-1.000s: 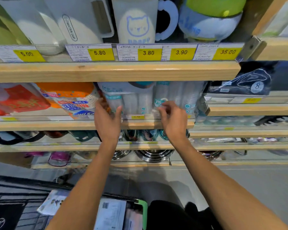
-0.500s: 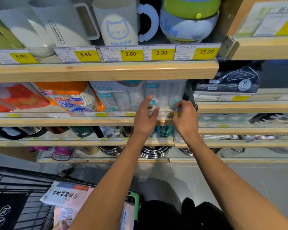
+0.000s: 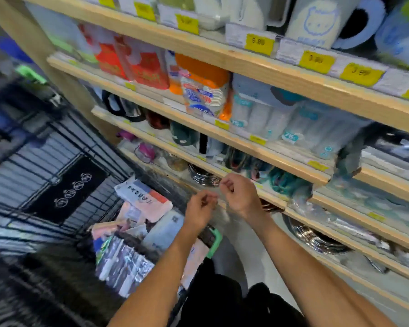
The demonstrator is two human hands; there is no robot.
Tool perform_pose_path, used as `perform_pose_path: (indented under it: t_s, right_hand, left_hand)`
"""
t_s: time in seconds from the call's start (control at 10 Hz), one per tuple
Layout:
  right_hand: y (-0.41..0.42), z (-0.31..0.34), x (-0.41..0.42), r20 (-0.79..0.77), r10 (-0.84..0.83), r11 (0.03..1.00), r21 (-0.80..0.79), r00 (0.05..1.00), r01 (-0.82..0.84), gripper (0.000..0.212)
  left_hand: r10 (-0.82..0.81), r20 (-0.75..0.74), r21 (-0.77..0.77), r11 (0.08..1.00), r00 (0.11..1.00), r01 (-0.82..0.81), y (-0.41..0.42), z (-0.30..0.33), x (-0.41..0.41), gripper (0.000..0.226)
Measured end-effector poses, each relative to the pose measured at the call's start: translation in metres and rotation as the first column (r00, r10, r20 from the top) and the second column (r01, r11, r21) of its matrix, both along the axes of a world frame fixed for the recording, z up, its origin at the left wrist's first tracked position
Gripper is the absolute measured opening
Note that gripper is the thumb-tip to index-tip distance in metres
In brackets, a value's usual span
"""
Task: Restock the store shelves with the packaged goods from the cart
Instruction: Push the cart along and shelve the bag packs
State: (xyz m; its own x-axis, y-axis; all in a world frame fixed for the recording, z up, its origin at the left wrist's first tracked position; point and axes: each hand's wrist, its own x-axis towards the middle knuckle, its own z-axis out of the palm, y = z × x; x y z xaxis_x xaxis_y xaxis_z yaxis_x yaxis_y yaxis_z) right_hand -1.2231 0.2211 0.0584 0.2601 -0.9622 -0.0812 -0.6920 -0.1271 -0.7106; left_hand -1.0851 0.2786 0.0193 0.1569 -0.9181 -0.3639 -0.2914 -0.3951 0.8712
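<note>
My left hand and my right hand hang close together in front of a lower shelf edge, above the cart's near end. Both have curled fingers, and I see nothing solid in either; the picture is blurred. Sleeves of clear plastic cups with teal labels stand on the middle shelf, up and to the right of my hands. The black wire cart lies to the lower left. It holds several flat packaged goods, among them a pink and white pack.
Orange paper-cup packs and red packs fill the shelf left of the clear cups. Mugs and jugs line the top shelf above yellow price tags. Steel bowls sit low. The cart's green handle is just below my left hand.
Both hands have come off the clear cup sleeves and dropped down and back from the shelf, their fingers curling. My view has swung left and down toward the cart.
</note>
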Motion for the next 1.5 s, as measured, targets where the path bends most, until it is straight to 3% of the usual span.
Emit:
perform_pose_path:
  t_s: [0.1,0.2,0.3,0.4,0.5,0.6,0.7,0.9,1.1,1.4,1.5]
  right_hand:
    - [0.012,-0.017,0.059,-0.124,0.266,0.96,0.13,0.956,-0.25,0.012]
    - [0.033,-0.035,0.088,-0.246,0.384,0.922,0.15,0.89,-0.356,0.013]
    - [0.056,-0.056,0.091,-0.37,0.486,0.874,0.177,0.792,-0.453,0.009]
    - [0.076,-0.079,0.079,-0.48,0.522,0.852,0.248,0.705,-0.462,0.018]
    - [0.079,-0.095,0.055,-0.572,0.583,0.798,0.272,0.576,-0.538,0.023]
    - [0.083,-0.105,0.027,-0.593,0.597,0.788,0.306,0.541,-0.534,0.021]
    - [0.08,-0.115,0.013,-0.52,0.623,0.775,0.305,0.585,-0.554,0.031]
    - [0.086,-0.117,-0.025,-0.461,0.645,0.762,0.327,0.61,-0.559,0.038]
    - [0.118,-0.111,-0.099,-0.371,0.617,0.782,0.39,0.694,-0.487,0.029]
    - [0.196,-0.124,-0.239,-0.306,0.615,0.779,0.376,0.727,-0.501,0.019]
    - [0.224,-0.128,-0.29,-0.265,0.633,0.761,0.384,0.727,-0.523,0.018]
  left_hand:
    - [0.197,-0.085,0.085,0.978,0.977,-0.19,0.048,-0.013,0.054,0.013]
    - [0.367,-0.044,0.182,0.917,0.929,-0.354,0.099,-0.02,0.091,0.009]
    - [0.484,0.133,0.313,0.808,0.865,-0.5,0.166,-0.041,0.112,0.003]
    - [0.282,0.258,0.518,0.767,0.924,-0.379,0.229,-0.062,0.099,0.022]
    - [0.03,0.26,0.647,0.737,0.965,-0.197,0.266,-0.063,0.055,0.032]
    - [-0.004,0.445,0.669,0.666,0.896,-0.33,0.292,-0.074,0.008,0.02]
    - [0.066,0.486,0.641,0.651,0.872,-0.406,0.291,-0.078,0.0,0.025]
    - [-0.017,0.548,0.646,0.644,0.837,-0.41,0.295,-0.08,-0.042,0.033]
    - [-0.089,0.582,0.66,0.632,0.808,-0.406,0.314,-0.076,-0.117,0.04]
    - [-0.287,0.578,0.72,0.621,0.764,-0.311,0.381,-0.057,-0.241,0.036]
    - [-0.313,0.533,0.753,0.598,0.786,-0.273,0.409,-0.056,-0.279,0.033]
